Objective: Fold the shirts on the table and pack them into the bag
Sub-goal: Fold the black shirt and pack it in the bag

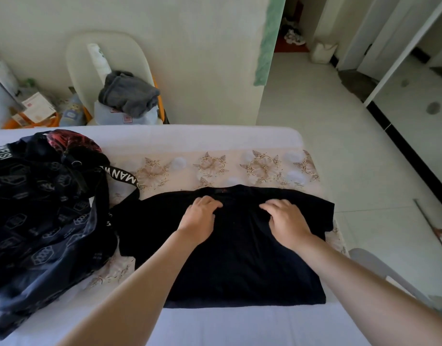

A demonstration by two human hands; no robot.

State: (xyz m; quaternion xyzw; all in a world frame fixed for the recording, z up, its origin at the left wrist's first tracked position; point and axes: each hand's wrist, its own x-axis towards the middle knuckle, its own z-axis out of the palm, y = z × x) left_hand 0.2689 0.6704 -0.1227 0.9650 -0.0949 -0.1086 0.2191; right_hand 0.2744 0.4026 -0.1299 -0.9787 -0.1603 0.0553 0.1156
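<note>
Black shirt (240,258) lay flat on counter (240,328), straight ahead of person; long axis ran away from person, collar far, hem near. Left hand (200,216) and right hand (287,221) rested side by side just below collar, equally near; fingers bent on cloth, pinching or pressing could not be told. Bag (40,221) lay to left beside shirt, nearer left hand

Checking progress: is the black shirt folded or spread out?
Spread out, unfolded: the black shirt lies flat on the table, both sleeves out sideways, left hand and right hand resting near its collar.
</note>
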